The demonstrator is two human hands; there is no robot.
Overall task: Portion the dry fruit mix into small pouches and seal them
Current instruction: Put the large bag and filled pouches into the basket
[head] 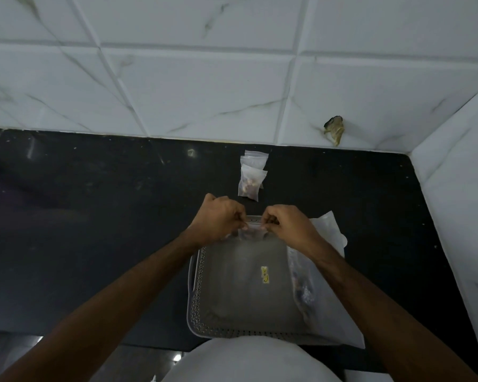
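A: Nearest, at the bottom of the frame, sits the grey tray (204, 312). And the pouch (253, 234)?

B: At the centre of the frame, left hand (218, 219) and right hand (290, 223) pinch its top corners. It looks light, limp and slick, so grip at the seal strip.

The person's two forearms come into view from the lower corners, both bare from the elbow region down to the wrists, with no sleeves visible on either. The left hand (218, 219) and the right hand (287, 224) are bare too: no gloves, rings, watch or bands show on the fingers or wrists. At the bottom centre a rounded expanse of pale, white-looking fabric (249, 359) covers the torso; it is plain, with no print, buttons or seams that can be made out in the dim light.
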